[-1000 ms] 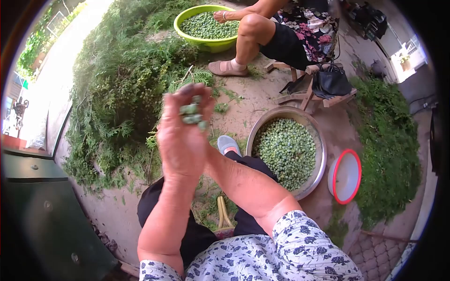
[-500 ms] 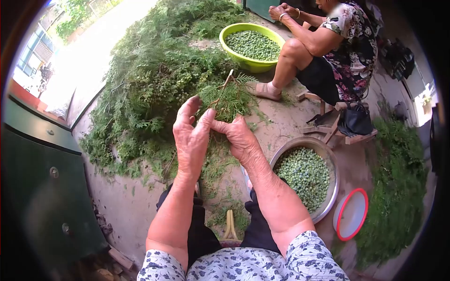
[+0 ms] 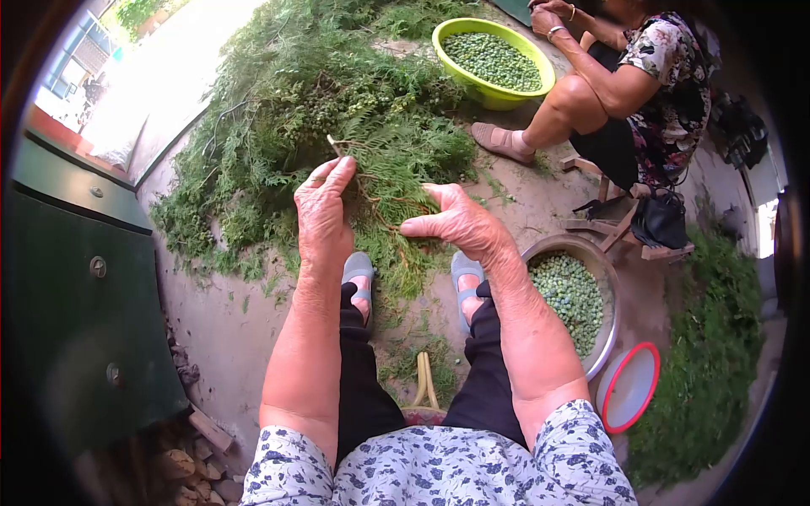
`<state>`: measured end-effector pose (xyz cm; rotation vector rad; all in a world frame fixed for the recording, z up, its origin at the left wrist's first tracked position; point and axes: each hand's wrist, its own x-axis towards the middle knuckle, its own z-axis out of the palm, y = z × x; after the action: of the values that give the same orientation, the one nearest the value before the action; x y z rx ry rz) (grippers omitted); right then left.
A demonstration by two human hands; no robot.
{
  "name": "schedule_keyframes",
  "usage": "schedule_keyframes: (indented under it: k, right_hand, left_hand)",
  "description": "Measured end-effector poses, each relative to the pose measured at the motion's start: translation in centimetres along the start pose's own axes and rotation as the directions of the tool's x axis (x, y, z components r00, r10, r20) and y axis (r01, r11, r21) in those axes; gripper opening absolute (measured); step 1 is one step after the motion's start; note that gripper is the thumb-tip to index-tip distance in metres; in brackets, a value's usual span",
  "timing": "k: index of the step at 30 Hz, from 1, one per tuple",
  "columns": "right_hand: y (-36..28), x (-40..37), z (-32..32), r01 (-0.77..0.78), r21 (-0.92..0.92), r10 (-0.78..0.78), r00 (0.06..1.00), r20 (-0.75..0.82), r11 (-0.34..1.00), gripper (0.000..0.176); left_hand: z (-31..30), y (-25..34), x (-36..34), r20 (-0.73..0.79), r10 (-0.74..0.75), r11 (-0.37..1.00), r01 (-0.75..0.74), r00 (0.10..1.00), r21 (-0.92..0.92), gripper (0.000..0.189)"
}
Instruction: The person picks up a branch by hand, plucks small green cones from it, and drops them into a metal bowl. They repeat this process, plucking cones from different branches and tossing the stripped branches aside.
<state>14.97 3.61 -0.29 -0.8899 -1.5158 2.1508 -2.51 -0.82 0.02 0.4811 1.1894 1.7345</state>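
My left hand (image 3: 321, 215) is closed, pinching a cypress-like green sprig (image 3: 405, 261) near its pale cut stem. The sprig's feathery leaves hang down to the right, between my two hands. My right hand (image 3: 464, 221) is at the sprig's right side, its thumb and forefinger apart beside the leaves. Whether its fingertips touch them is hard to tell. Behind my hands lies a big heap of cut green branches (image 3: 253, 160), some with small round cones. By my right forearm stands a metal basin (image 3: 609, 291) holding many small green cones.
A yellow-green tub (image 3: 494, 94) of green cones stands at the back. A person (image 3: 666, 93) sits on a low wooden stool (image 3: 620, 228) at right, hands together. A red-rimmed sieve or bowl (image 3: 648, 358) leans beside more greenery (image 3: 709, 371). Dark green panels (image 3: 76, 312) stand left.
My hands have moved apart, the left one to the left and the right one to the right. The sprig has turned, its leaves now hanging lower. The view has shifted slightly.
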Motion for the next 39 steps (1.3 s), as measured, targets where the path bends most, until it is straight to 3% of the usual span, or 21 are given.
schedule_keyframes:
  k: [5, 7, 9, 11, 14, 16, 17, 18, 19, 21, 22, 23, 24, 25, 26, 27, 31, 34, 35, 36, 39]
  right_hand:
    - [0.0, -0.5, -1.3, 0.110, 0.069, -0.097, 0.980, -0.172, 0.992, 0.017]
    - [0.5, -0.4, -1.1, 0.239, 0.136, -0.159, 0.887, -0.434, 0.961, 0.016]
    - [1.1, 0.0, -1.5, 0.290, 0.011, -0.234, 0.795, -0.559, 0.957, 0.010]
    - [0.8, -0.3, -1.5, 0.300, -0.150, -0.327, 0.719, -0.613, 0.942, 0.009]
    - [1.1, -0.2, -1.3, 0.340, -0.191, -0.380, 0.671, -0.637, 0.921, 0.009]
    - [1.5, 0.0, -1.1, 0.381, -0.227, -0.435, 0.659, -0.614, 0.896, 0.008]
    - [1.4, -0.1, -0.9, 0.398, -0.225, -0.449, 0.663, -0.599, 0.889, 0.008]
    - [1.3, -0.3, -0.6, 0.369, -0.238, -0.437, 0.685, -0.583, 0.898, 0.008]
    - [1.2, -0.6, -0.4, 0.338, -0.254, -0.423, 0.707, -0.567, 0.906, 0.008]
    - [1.4, -0.5, -0.3, 0.360, -0.258, -0.443, 0.719, -0.535, 0.896, 0.008]
    - [1.5, -0.4, -0.2, 0.348, -0.208, -0.404, 0.738, -0.540, 0.914, 0.009]
    - [1.5, -0.5, -0.2, 0.333, -0.158, -0.363, 0.756, -0.544, 0.930, 0.009]
    - [1.1, -0.6, -0.1, 0.352, -0.144, -0.367, 0.732, -0.573, 0.925, 0.009]
    - [1.3, -0.5, -0.4, 0.359, -0.180, -0.392, 0.699, -0.599, 0.916, 0.009]
    - [1.3, -0.7, -0.4, 0.368, -0.165, -0.385, 0.677, -0.627, 0.915, 0.009]
    - [1.1, -0.7, -0.4, 0.380, -0.152, -0.381, 0.653, -0.654, 0.912, 0.009]
    - [1.1, -0.6, -0.7, 0.349, -0.173, -0.375, 0.675, -0.635, 0.921, 0.010]
    - [1.1, -0.2, -1.1, 0.343, -0.365, -0.500, 0.629, -0.595, 0.865, 0.010]
    - [1.1, -0.2, -1.2, 0.382, -0.341, -0.512, 0.604, -0.611, 0.859, 0.011]
    - [1.5, 0.1, -1.6, 0.394, -0.276, -0.473, 0.604, -0.642, 0.877, 0.012]
    - [1.0, -0.6, -2.1, 0.408, -0.147, -0.384, 0.592, -0.709, 0.901, 0.014]
  left_hand:
    - [-2.3, 0.0, 0.8, -0.140, -0.002, 0.999, -0.004, 0.990, -0.047, 0.012]
    - [-2.7, -0.3, 0.9, -0.159, 0.046, 0.985, -0.071, 0.986, -0.156, 0.012]
    - [-2.3, 0.6, 0.1, -0.180, 0.086, 0.992, -0.101, 0.980, -0.078, 0.010]
    - [-2.8, -0.4, 0.2, -0.146, 0.190, 0.982, -0.185, 0.971, 0.048, 0.008]
    - [-1.8, -1.7, -2.6, 0.106, 0.042, 0.924, -0.079, 0.993, 0.375, 0.008]
    - [-3.2, -4.9, -4.0, 0.312, -0.161, 0.731, -0.099, 0.936, 0.675, 0.011]
    - [-2.9, -5.5, -5.4, 0.278, -0.373, 0.546, -0.033, 0.885, 0.837, 0.010]
    - [-4.9, -7.4, -6.0, 0.403, -0.556, 0.365, -0.222, 0.727, 0.904, 0.013]
    - [-7.9, -10.3, -5.6, 0.821, -0.507, 0.276, -0.853, 0.262, 0.442, 0.019]
    - [-12.5, -15.6, -4.9, 0.761, -0.644, 0.620, -0.528, 0.080, 0.580, 0.017]
    - [-15.5, -19.1, -3.1, 0.727, -0.685, 0.676, -0.410, -0.044, 0.612, 0.019]
    - [-13.0, -15.9, -1.5, 0.703, -0.612, 0.449, -0.573, 0.362, 0.686, 0.016]
    - [-8.2, -9.8, 0.7, 0.622, -0.355, 0.179, -0.602, 0.698, 0.778, 0.014]
    - [-3.6, -3.1, 1.6, 0.255, -0.130, 0.775, -0.062, 0.958, 0.629, 0.023]
    - [-1.8, 2.0, 4.0, 0.282, 0.139, 0.830, -0.267, 0.949, 0.490, 0.041]
    - [0.9, 6.5, 5.1, 0.127, 0.259, 0.929, -0.283, 0.958, 0.240, 0.055]
    - [4.3, 15.5, 2.7, -0.134, 0.560, 0.814, -0.573, 0.818, -0.094, 0.044]
    - [4.7, 15.7, -2.9, 0.124, 0.707, 0.707, -0.694, 0.696, -0.136, 0.036]
    - [3.8, 14.8, -4.2, 0.254, 0.718, 0.693, -0.698, 0.648, -0.179, 0.032]
    - [2.9, 13.4, -5.0, 0.232, 0.686, 0.725, -0.672, 0.689, -0.147, 0.032]
    - [0.6, 11.3, -5.5, 0.348, 0.661, 0.706, -0.708, 0.665, 0.013, 0.024]
